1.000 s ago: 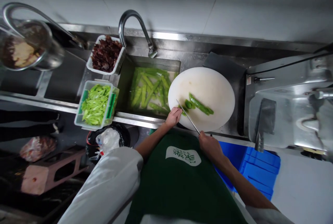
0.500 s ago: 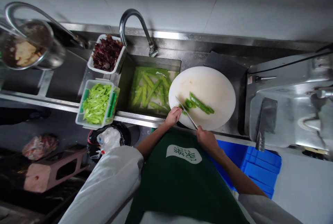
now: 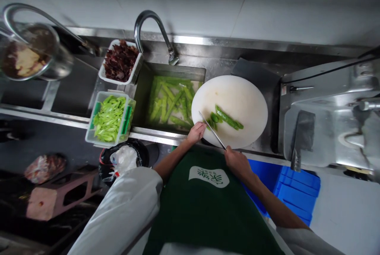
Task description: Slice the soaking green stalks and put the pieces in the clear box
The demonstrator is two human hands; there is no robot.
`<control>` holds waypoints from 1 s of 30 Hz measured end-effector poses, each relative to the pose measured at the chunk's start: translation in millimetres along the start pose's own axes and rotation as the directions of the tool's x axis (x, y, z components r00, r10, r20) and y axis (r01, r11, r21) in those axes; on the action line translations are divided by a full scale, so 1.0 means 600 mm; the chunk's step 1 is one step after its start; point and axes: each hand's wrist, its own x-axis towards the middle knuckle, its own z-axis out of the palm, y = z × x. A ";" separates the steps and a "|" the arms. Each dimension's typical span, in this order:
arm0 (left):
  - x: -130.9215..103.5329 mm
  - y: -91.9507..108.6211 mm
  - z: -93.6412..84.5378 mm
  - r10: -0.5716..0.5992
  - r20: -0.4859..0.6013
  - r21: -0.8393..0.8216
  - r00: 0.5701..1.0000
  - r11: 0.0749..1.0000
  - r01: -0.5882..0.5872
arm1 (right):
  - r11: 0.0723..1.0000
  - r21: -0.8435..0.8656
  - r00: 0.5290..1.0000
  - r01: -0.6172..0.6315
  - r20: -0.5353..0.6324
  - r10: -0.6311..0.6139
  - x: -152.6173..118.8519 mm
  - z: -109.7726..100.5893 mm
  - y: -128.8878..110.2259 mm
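Note:
My right hand (image 3: 237,161) grips the handle of a kitchen knife (image 3: 213,131), its blade slanting up and left across the near left part of the white oval cutting board (image 3: 243,91). On the blade's left side, my left hand (image 3: 196,133) rests at the board's edge with fingers curled together. Whatever those fingers pinch is hidden. Small green slices (image 3: 214,118) lie close to the blade's right side. Beside them is a long green vegetable piece (image 3: 228,117), lying slantwise on the board.
Left of the board, a sink (image 3: 141,101) holds water and long green vegetables (image 3: 172,101) under a curved faucet (image 3: 151,14). Further left stand a tub of green slices (image 3: 109,118) and one of dark red leaves (image 3: 121,60). A cleaver (image 3: 303,136) lies at right, above blue crates (image 3: 297,191).
The view has shifted slightly. Both hands keep nearly the same place over the board, and more green shows along the blade's right side. The long piece stays where it was.

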 end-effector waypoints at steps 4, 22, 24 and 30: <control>-0.005 -0.003 0.002 -0.007 0.013 -0.007 1.000 1.000 0.007 | 1.000 0.007 0.999 -0.022 0.042 0.022 0.018 0.007 -0.002; -0.004 0.002 0.001 -0.007 0.081 0.009 0.997 1.000 0.007 | 1.000 -0.003 1.000 0.007 -0.009 -0.007 0.023 0.003 0.009; -0.001 0.009 -0.003 0.001 0.071 0.006 0.997 1.000 -0.001 | 1.000 0.016 0.999 0.005 -0.041 -0.005 0.023 -0.002 0.015; 0.097 0.001 -0.075 -0.269 -0.366 -0.002 0.891 0.958 0.288 | 0.999 0.037 0.992 0.011 -0.128 -0.006 -0.018 -0.007 0.043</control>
